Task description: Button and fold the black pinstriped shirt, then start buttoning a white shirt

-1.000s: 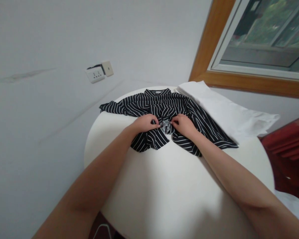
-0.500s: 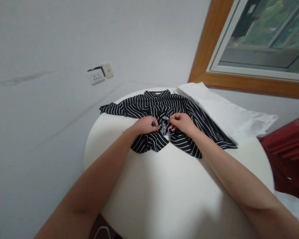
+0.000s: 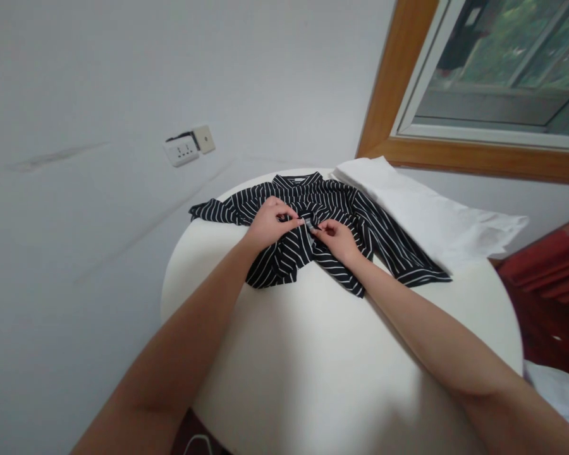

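A black shirt with white stripes [image 3: 389,234] lies on a round white table [image 3: 284,354], its collar toward the wall and its sleeves out to both sides. My left hand [image 3: 271,222] pinches one front edge of the shirt near the middle. Close beside it, my right hand [image 3: 337,240] is closed on the facing front edge. Between the fingertips a pale grey strip of the inner side shows. Around the hands the lower front is bunched and folded. Any buttons are too small to make out.
A folded white cloth or sheet [image 3: 422,205] lies at the table's back right, partly against the right sleeve. Behind stands a wall with a power socket [image 3: 181,150] and a wood-framed window [image 3: 455,158]. Red fabric [image 3: 550,265] hangs beyond the table's right edge.
My left hand has moved up and slightly right on the shirt, its edge lifted with it. The right hand has shifted slightly down. The gap between the two front edges is narrower.
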